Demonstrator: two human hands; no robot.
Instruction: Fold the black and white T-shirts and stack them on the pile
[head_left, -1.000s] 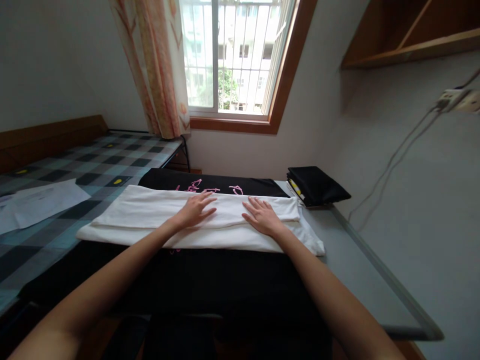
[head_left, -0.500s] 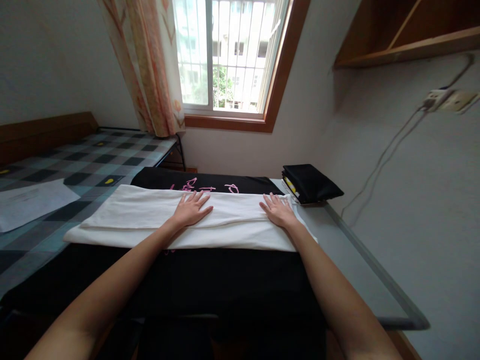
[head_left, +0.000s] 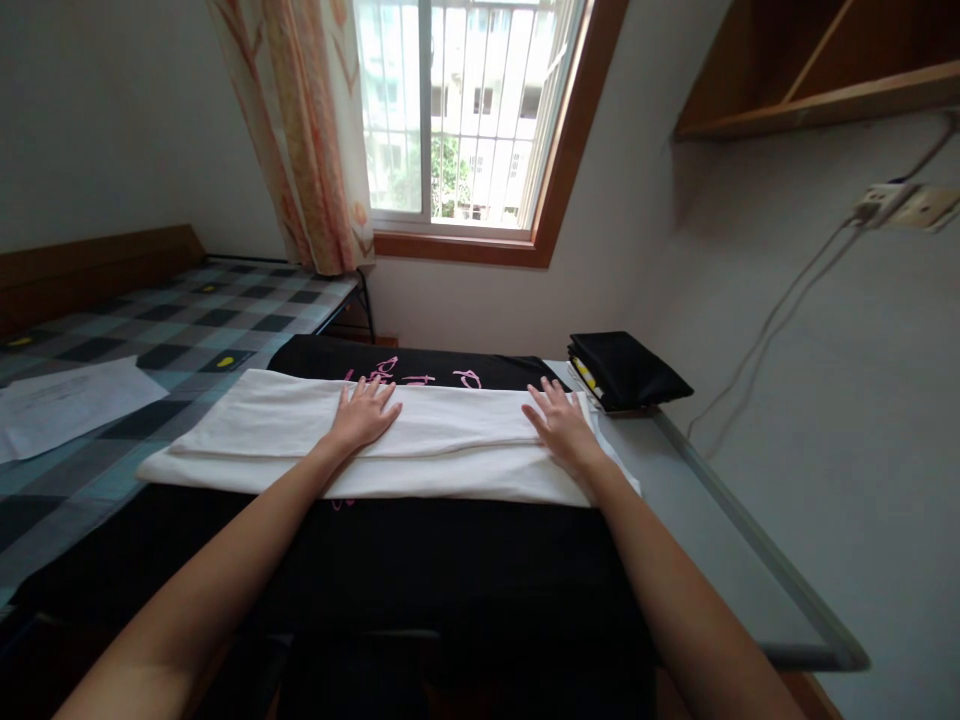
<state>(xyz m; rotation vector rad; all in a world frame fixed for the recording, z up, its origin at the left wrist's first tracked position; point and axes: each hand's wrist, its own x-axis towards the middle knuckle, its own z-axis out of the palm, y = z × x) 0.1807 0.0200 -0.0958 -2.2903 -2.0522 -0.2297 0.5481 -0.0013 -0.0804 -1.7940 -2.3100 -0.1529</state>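
A long folded white cloth (head_left: 450, 425) lies across a black cloth (head_left: 465, 560) with pink lettering. My left hand (head_left: 365, 413) rests flat on the white cloth left of its middle, fingers spread. Near the cloth's right end my right hand (head_left: 561, 428) also presses flat, its fingers apart. Neither hand grips anything. The black cloth shows behind the white one and in front of it, hanging toward me; part of its lettering is covered.
On the right, a folded black item (head_left: 628, 370) sits on the pale tabletop (head_left: 690, 510) by the wall. A checked bed (head_left: 195, 330) with papers (head_left: 75, 405) stands left. A shelf (head_left: 832, 100) juts out at upper right. Cords (head_left: 772, 310) hang from a wall socket.
My left hand has slid a little to the left along the white cloth. My right hand stays near the right end. The view has shifted slightly.
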